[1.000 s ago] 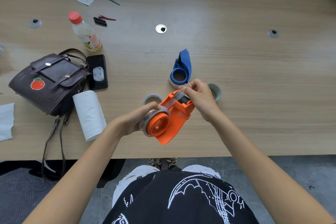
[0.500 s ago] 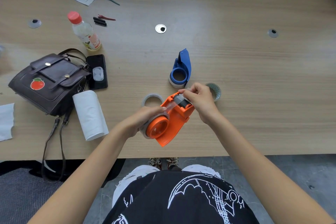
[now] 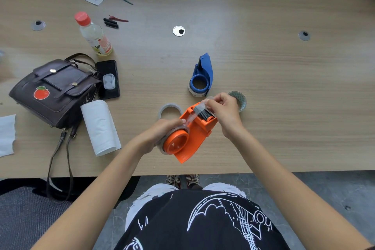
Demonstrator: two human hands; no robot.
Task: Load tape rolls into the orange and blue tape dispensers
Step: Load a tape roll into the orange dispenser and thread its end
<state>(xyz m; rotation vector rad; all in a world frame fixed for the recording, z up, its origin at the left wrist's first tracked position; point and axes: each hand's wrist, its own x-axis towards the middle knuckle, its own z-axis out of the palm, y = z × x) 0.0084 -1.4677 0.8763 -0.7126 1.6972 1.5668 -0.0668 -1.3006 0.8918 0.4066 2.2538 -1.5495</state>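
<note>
Clearly the orange plastic tape dispenser [image 3: 192, 134] is the thing in hand, held just above the near edge of the pale wooden bench [image 3: 284, 97], with a clear tape roll [image 3: 164, 144] seated on its round hub. It looks light and rigid, so the body gives a firm hold; the clear tape strip [image 3: 191, 116] running up to the toothed head is thin, limp and sticky, and is best taken by its free end only, away from the cutter teeth. The left hand [image 3: 162, 134] is wrapped around the roll and hub, steadying them. The right hand [image 3: 223, 110] has its fingers [image 3: 211, 103] pinched on the tape end at the head. Beyond lies the blue plastic tape dispenser [image 3: 200, 77], resting on the bench with a roll apparently under it. Two loose tape rolls flank the orange one: a whitish ring [image 3: 169, 107] and a greenish roll [image 3: 240, 99] partly hidden behind the right hand.
</note>
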